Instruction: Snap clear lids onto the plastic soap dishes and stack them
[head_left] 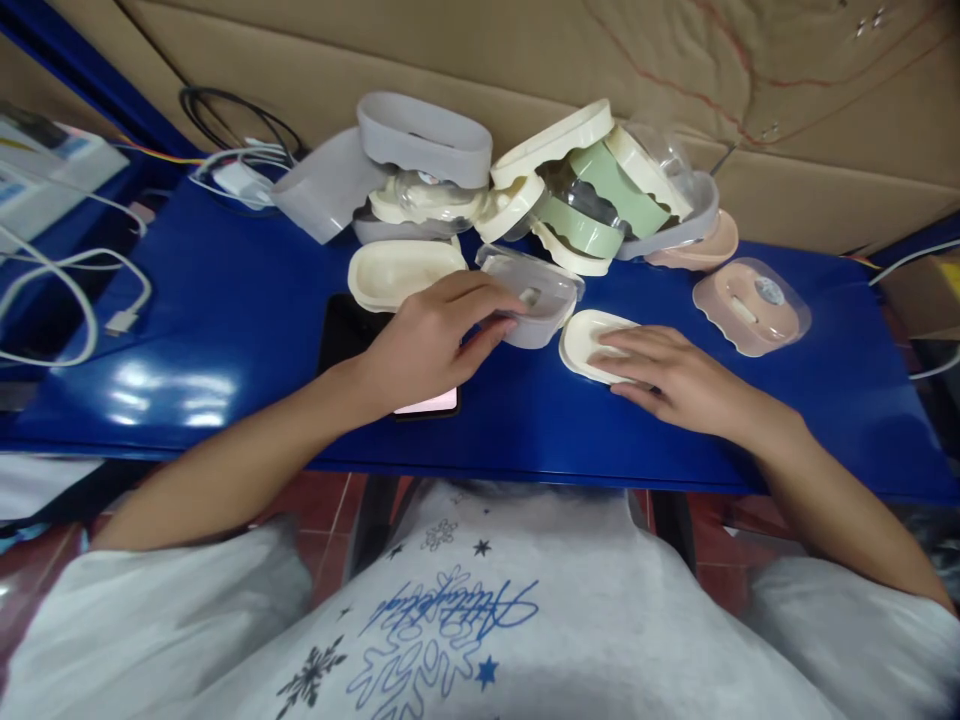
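My left hand (442, 335) reaches over the table, thumb and fingers closed at the left side of a grey plastic soap dish (541, 325) with a clear part on it. A small pale piece shows inside that dish. To its right, my right hand (671, 375) grips a shallow cream oval dish (589, 335), fingers over its inside and thumb at its near edge. Behind my left hand lies another cream oval dish (397, 270). A phone (431, 402) with a partly lit screen lies beneath my left hand and wrist, mostly hidden.
Grey, cream and green plastic dish parts (424, 140) are heaped along the back of the blue table (225, 330). A pink dish with a clear cover (754, 305) stands at the right. White cables (82, 270), a charger (244, 182) and a power strip (45, 180) lie at the left.
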